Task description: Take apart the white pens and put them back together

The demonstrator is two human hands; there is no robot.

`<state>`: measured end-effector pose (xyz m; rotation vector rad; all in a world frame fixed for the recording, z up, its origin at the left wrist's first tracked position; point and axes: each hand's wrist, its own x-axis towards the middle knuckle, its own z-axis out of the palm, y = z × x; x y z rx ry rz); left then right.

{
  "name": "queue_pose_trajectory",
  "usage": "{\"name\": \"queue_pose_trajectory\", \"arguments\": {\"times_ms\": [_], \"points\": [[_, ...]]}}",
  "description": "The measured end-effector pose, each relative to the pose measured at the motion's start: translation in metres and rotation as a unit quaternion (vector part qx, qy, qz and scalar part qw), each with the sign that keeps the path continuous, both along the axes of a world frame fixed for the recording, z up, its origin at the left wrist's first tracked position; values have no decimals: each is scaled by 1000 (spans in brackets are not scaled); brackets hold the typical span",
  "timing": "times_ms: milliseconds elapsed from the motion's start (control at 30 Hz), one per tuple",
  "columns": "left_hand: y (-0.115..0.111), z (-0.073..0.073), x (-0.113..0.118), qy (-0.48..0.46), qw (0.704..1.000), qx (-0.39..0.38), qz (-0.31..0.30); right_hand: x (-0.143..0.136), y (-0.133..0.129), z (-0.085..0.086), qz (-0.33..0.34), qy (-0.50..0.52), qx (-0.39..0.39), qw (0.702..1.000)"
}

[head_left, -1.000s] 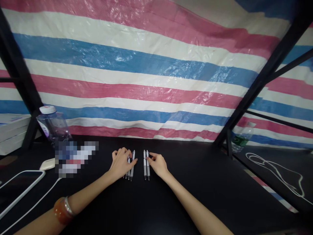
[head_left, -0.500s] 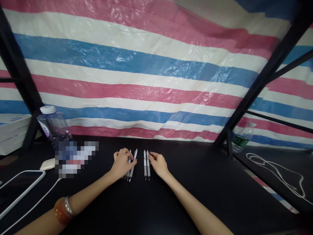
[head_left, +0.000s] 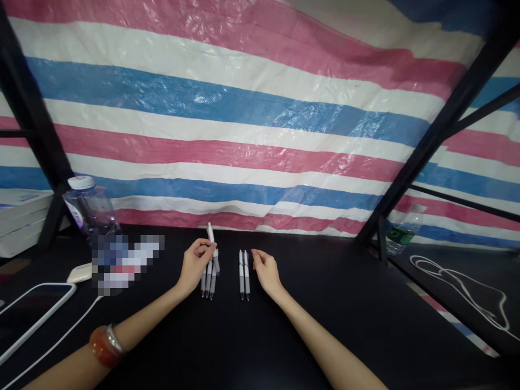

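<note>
My left hand (head_left: 195, 266) is closed in a pinch on a white and grey click pen (head_left: 210, 234), lifted and slightly tilted. Below that pen, 3 similar pens (head_left: 208, 284) lie side by side on the black table, their upper parts partly hidden by my fingers. To the right, a separate pair of matching pens (head_left: 244, 276) lies parallel on the table. Just beside this pair rests my right hand (head_left: 266, 272), fingers loosely bent, thumb and index finger a little apart, with nothing visible between them.
On the left stand a clear bottle with a white lid (head_left: 91, 206), a phone (head_left: 36, 309), a white cable (head_left: 60, 336) and a small cream-coloured case (head_left: 79, 272). A green-labelled bottle (head_left: 402, 233) and a coiled cable (head_left: 459, 292) are at right. Striped sheeting (head_left: 244, 146) hangs behind.
My left hand has raised one pen off the table, its tip pointing up and away. My right hand has shifted slightly right, away from the pair of pens.
</note>
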<state>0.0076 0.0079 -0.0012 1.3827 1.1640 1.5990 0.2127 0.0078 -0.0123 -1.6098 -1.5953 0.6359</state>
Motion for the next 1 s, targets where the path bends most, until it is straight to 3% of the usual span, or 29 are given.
{"name": "queue_pose_trajectory", "arguments": {"times_ms": [233, 400, 600, 1000], "points": [[-3, 4, -1, -30, 999, -27, -15, 0, -2, 1, 8, 3, 148, 989], [-10, 11, 2, 25, 998, 5, -65, -3, -11, 7, 62, -69, 229, 969], [-10, 10, 3, 74, 994, 20, -83, -7, -17, 10, 131, -156, 267, 942], [-8, 6, 6, 84, 995, 8, -59, -4, -13, 6, 107, -169, 283, 938]]}}
